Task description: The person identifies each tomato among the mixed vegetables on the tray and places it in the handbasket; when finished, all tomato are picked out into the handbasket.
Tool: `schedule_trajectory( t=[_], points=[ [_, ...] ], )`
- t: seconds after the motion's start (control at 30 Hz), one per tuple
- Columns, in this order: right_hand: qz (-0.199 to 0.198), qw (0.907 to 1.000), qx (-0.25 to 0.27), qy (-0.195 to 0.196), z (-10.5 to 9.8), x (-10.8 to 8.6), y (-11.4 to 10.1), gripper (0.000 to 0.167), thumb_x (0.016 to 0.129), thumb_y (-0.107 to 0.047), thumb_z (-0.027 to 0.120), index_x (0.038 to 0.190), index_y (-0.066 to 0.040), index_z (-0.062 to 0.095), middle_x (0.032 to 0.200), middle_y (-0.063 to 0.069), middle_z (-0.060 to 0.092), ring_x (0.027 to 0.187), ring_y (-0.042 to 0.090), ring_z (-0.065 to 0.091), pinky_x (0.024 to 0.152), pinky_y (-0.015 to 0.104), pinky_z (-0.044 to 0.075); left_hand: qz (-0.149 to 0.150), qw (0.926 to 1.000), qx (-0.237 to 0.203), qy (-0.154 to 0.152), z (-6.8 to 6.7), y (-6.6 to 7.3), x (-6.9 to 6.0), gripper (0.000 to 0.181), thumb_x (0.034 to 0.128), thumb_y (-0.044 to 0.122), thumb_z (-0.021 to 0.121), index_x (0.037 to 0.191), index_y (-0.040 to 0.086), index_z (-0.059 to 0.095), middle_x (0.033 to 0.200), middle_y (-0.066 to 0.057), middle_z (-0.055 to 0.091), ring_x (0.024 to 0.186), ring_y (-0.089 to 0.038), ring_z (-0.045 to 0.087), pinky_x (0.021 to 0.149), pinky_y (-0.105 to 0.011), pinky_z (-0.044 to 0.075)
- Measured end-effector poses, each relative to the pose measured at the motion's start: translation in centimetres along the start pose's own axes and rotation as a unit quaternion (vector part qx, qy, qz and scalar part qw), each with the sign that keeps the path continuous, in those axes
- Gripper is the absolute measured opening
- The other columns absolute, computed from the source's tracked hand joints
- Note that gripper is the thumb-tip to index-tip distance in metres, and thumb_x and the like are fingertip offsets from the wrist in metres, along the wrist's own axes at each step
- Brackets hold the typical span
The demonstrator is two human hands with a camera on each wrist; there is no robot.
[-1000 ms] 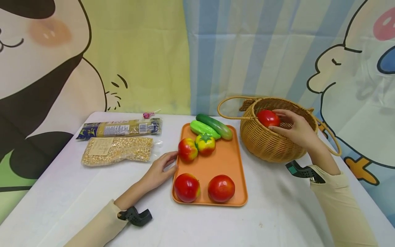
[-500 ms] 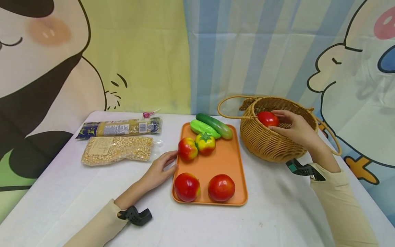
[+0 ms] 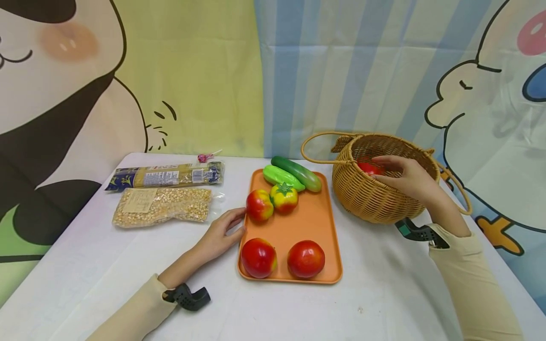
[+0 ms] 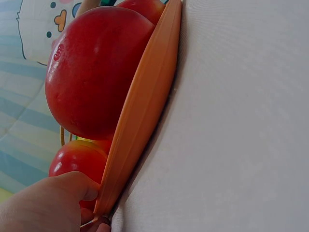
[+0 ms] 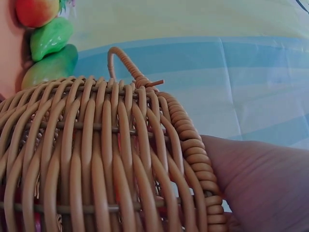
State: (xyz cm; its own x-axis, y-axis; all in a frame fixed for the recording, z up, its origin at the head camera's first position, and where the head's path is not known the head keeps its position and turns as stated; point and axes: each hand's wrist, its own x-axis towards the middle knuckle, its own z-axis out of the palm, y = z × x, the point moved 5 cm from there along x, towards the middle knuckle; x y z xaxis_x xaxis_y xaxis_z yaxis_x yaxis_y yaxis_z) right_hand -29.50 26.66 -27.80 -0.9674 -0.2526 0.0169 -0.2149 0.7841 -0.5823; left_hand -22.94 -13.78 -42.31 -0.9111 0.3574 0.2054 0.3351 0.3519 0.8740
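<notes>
My left hand [image 3: 221, 237] grips the left edge of an orange tray [image 3: 294, 227]; in the left wrist view the thumb lies on the rim and fingertips show below it. A red tomato [image 3: 369, 168] sits low inside the wicker basket [image 3: 375, 203], partly hidden by the rim. Over that rim reaches my right hand [image 3: 405, 177], its fingers just above and beside the tomato, apparently loose of it. In the right wrist view the basket wall hides the fingers. The tray bears a red tomato [image 3: 306, 259] and red-yellow fruits [image 3: 259, 258].
Also on the tray lie a yellow-red persimmon-like fruit [image 3: 284, 198], a light green vegetable [image 3: 283, 178] and a cucumber [image 3: 298, 174]. To the left are a bag of corn kernels [image 3: 170, 206], a long noodle packet [image 3: 166, 176] and a lollipop [image 3: 205, 157]. The basket handle [image 3: 317, 137] sticks out leftward.
The tomato under my right hand has sunk lower into the basket, and the fingers have dipped slightly over it. My left hand and the tray have stayed still.
</notes>
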Motion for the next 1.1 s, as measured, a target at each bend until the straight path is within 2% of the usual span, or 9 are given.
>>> schedule_trajectory(
  t=[0.27,0.5,0.7,0.9,1.0,1.1],
  points=[
    [-0.006,0.9999,-0.014,0.005,0.1,-0.2,-0.1,0.059,0.095,-0.034,0.063,0.141,-0.001,0.048,0.137,0.028,0.05,0.128,0.045,0.044,0.103,0.065,0.037,-0.001,1.0,0.002,0.0,0.0,-0.2,-0.1,0.05,0.0942,0.002,0.06,0.139,-0.01,0.043,0.143,-0.026,0.044,0.134,-0.038,0.044,0.108,-0.041,0.041],
    [-0.019,0.999,0.004,0.039,0.1,-0.8,-0.1,0.06,0.095,-0.036,0.063,0.143,-0.004,0.047,0.132,0.028,0.054,0.128,0.047,0.043,0.1,0.067,0.039,0.001,1.0,0.0,0.0,0.0,-0.1,0.0,0.05,0.0936,0.001,0.061,0.139,-0.01,0.043,0.142,-0.026,0.045,0.134,-0.038,0.044,0.108,-0.041,0.04],
    [-0.045,0.9969,0.015,0.063,0.2,-1.2,-0.2,0.055,0.096,-0.029,0.063,0.143,-0.004,0.047,0.138,0.027,0.05,0.126,0.048,0.046,0.095,0.066,0.043,0.001,1.0,-0.001,-0.002,0.1,0.0,0.0,0.05,0.0936,0.0,0.061,0.139,-0.01,0.042,0.143,-0.026,0.044,0.134,-0.038,0.045,0.108,-0.041,0.04],
    [-0.06,0.995,0.02,0.078,0.2,-1.4,-0.5,0.051,0.097,-0.026,0.062,0.141,-0.003,0.049,0.141,0.024,0.048,0.124,0.047,0.049,0.097,0.062,0.045,0.002,1.0,0.002,-0.001,0.0,0.0,0.1,0.05,0.0935,0.001,0.061,0.139,-0.01,0.043,0.142,-0.026,0.045,0.133,-0.038,0.045,0.108,-0.041,0.041],
    [-0.05,0.9942,0.032,0.089,0.2,-1.5,-0.5,0.052,0.096,-0.028,0.062,0.141,-0.007,0.05,0.138,0.022,0.052,0.124,0.043,0.05,0.096,0.036,0.053,0.002,1.0,0.003,-0.001,0.0,0.1,0.1,0.05,0.0935,0.001,0.061,0.139,-0.01,0.043,0.143,-0.026,0.045,0.134,-0.038,0.044,0.108,-0.041,0.041],
    [-0.034,0.9933,0.049,0.099,0.2,-1.7,-0.4,0.052,0.096,-0.032,0.063,0.141,-0.011,0.05,0.135,0.018,0.054,0.123,0.035,0.052,0.085,0.008,0.047,0.0,1.0,0.003,-0.001,0.0,0.1,0.0,0.05,0.0934,0.0,0.06,0.139,-0.01,0.042,0.143,-0.027,0.044,0.134,-0.038,0.044,0.108,-0.041,0.041]
  ],
)
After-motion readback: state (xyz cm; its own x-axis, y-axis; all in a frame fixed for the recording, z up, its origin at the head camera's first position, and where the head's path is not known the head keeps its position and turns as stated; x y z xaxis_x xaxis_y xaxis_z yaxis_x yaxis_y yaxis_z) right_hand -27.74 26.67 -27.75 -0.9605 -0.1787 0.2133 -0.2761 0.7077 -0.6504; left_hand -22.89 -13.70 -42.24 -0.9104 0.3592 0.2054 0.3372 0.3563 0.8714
